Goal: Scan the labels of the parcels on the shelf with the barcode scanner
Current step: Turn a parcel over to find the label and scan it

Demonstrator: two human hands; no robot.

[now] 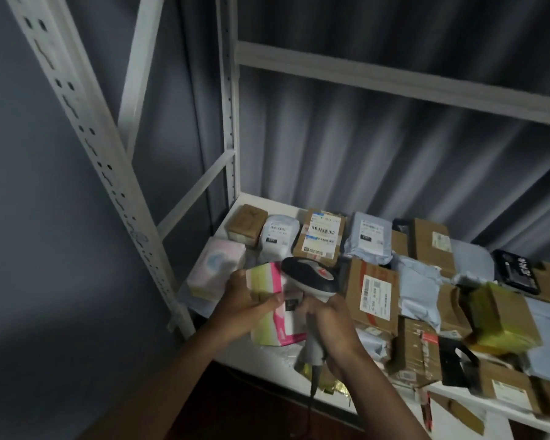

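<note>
Left hand (246,301) grasps pink box (275,309); right hand (329,325) grasps scanner (311,277). White shelf (251,360), crowded with parcels, apparently backed by grey curtain (378,147).

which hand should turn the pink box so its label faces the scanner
Left. The left hand already grips the pink box at its top, while the right hand is wrapped around the barcode scanner handle and has to keep aiming it.

parcels (375,281) on shelf (261,360), scanner (311,281) in front

one barcode scanner (311,277), two hands (248,300)
</note>
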